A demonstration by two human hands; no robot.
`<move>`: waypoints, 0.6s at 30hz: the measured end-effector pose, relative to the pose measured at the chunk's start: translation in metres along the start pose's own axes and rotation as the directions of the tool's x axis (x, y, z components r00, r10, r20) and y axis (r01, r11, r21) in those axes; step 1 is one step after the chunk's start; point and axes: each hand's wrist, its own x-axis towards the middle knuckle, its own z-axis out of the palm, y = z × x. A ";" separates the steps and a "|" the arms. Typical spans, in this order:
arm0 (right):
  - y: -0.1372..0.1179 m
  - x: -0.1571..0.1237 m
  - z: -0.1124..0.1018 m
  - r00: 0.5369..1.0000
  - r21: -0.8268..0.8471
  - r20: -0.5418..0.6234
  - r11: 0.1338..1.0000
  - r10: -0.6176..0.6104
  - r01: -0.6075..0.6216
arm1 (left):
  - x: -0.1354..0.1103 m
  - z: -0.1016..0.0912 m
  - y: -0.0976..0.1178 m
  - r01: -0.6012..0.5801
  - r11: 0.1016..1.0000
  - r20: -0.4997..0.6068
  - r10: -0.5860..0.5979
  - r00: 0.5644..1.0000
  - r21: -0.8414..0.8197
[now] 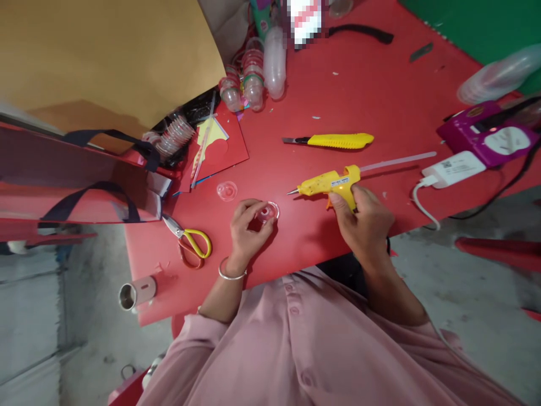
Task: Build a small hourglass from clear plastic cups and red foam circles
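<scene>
My right hand point(366, 217) grips a yellow hot glue gun point(332, 185) by its handle, a clear glue stick point(399, 162) jutting from its back. The metal nozzle points left. Thumb and fingers of my left hand point(249, 228) pinch the edge of a clear round plastic lid point(273, 212) just above the red table point(304, 237). A gap separates nozzle and lid. Another clear plastic lid point(227, 191) lies flat to the upper left of that hand. Beyond the glue gun rests a yellow utility knife point(338, 140) with its blade out.
Yellow and orange-handled scissors point(196, 243) and a metal mug point(137, 292) are at left. Stacked plastic cups point(253, 82) and red paper point(230, 149) lie farther back. At right sit a purple power socket point(486, 135), a white charger point(454, 169) and cables.
</scene>
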 end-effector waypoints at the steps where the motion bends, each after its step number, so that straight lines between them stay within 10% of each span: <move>1: 0.000 0.000 0.000 1.000 0.004 0.002 1.000 0.006 -0.006 | 0.000 0.000 0.000 0.001 1.000 -0.001 -0.001 1.000 0.001; 18: 0.004 -0.001 0.003 0.999 0.039 -0.038 0.999 -0.002 0.004 | 0.001 0.001 -0.002 0.030 1.000 0.002 -0.030 1.000 -0.005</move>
